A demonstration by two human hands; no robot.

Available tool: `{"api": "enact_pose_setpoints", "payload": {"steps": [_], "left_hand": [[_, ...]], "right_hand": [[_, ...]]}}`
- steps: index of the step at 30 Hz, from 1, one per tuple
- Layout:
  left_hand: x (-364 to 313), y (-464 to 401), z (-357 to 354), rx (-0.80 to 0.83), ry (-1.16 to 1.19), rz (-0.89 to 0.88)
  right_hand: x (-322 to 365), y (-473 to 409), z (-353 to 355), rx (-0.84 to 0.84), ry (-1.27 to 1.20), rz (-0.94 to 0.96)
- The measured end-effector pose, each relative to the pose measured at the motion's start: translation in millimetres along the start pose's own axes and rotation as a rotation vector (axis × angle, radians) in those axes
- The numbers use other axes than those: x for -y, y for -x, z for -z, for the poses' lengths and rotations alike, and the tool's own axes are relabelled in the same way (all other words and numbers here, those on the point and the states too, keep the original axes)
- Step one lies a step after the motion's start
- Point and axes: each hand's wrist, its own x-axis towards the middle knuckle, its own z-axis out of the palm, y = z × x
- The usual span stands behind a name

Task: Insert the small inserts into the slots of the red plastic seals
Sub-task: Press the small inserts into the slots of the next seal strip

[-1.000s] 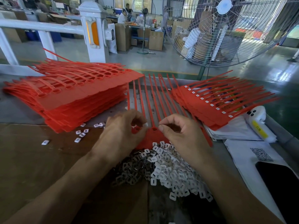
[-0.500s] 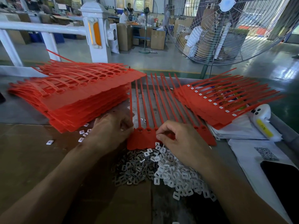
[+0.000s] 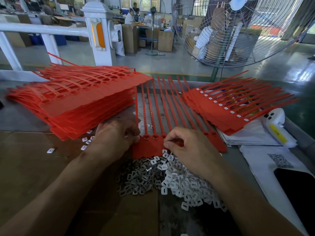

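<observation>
Red plastic forms every seal on the tabletop (image 3: 25,116). At the left, a tall stack of unfilled seal strips (image 3: 81,106) is laid with its straps running away to the left rear. Beside it, the left hand (image 3: 114,138) is placed at the left end of the working seal strip (image 3: 150,147); its fingers (image 3: 134,135) are curled and pinch that edge, so the strip is held steady. The heads of this strip lie nearest the person, and the straps, which mark the long axis, point away toward the far edge, fanning slightly to the right. Open slots are seen in the heads between the two hands. The right hand (image 3: 185,150) is held over the next heads, its fingers pressed together in a pinch; whether an insert is held cannot be told. For a good seat, it is judged that each insert should be squared to its slot and pressed flat while the strip is kept pinned. Metal inserts (image 3: 136,178) and white inserts (image 3: 185,183) are heaped just below. At the right, filled seals (image 3: 226,113) are stacked.
</observation>
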Motion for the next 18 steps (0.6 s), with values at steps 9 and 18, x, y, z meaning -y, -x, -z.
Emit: {"api": "enact_pose_setpoints", "payload": {"steps": [9, 18], "left_hand": [[-4, 2, 2, -0.014, -0.275, -0.097], [-11, 5, 4, 0.079, -0.539, -0.215]], "right_hand": [[-1, 0, 1, -0.008, 0.006, 0.001], [-2, 0, 0, -0.006, 0.009, -0.002]]}}
